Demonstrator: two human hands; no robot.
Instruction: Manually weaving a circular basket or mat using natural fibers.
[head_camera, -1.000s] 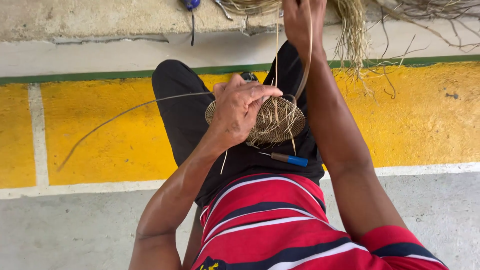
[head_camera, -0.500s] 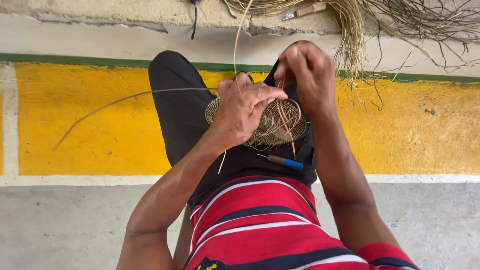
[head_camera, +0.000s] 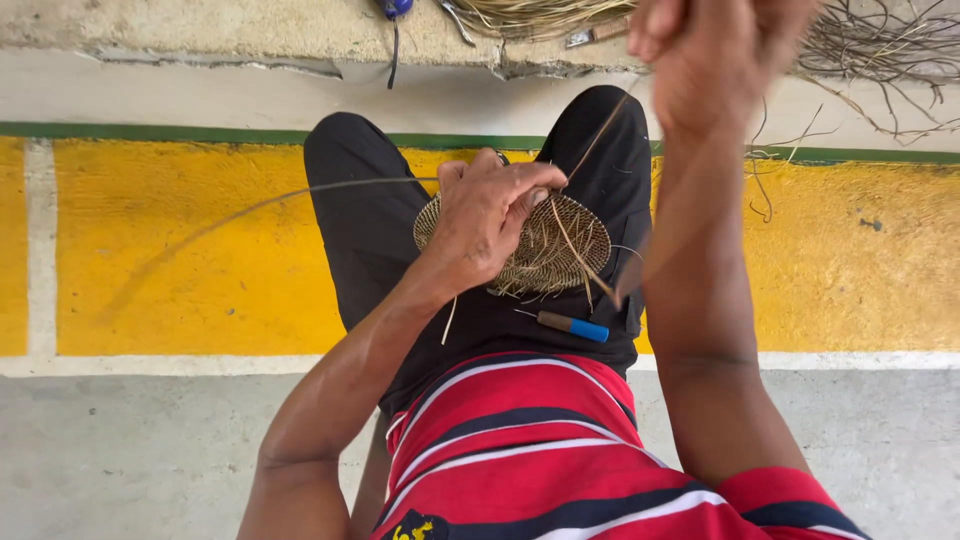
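My left hand (head_camera: 487, 222) is pressing down on the round woven disc (head_camera: 545, 247) lying on my lap, its grip closed narrowly with the fingertips pinching the weave near the centre, while my right hand (head_camera: 712, 45) is raised high near the top of the view, fisted tightly around a thin fibre strand (head_camera: 592, 145) running taut down to the disc. A blue-handled awl (head_camera: 572, 325) is resting on my dark trousers just below the disc, a long loose strand (head_camera: 300, 195) is trailing left over the yellow floor (head_camera: 200, 260), and a bundle of dry fibres (head_camera: 540, 15) is lying on the concrete ledge ahead.

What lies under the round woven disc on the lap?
The woven disc rests on black trousers; a blue-tipped tool lies just below it. The left hand covers its left part.
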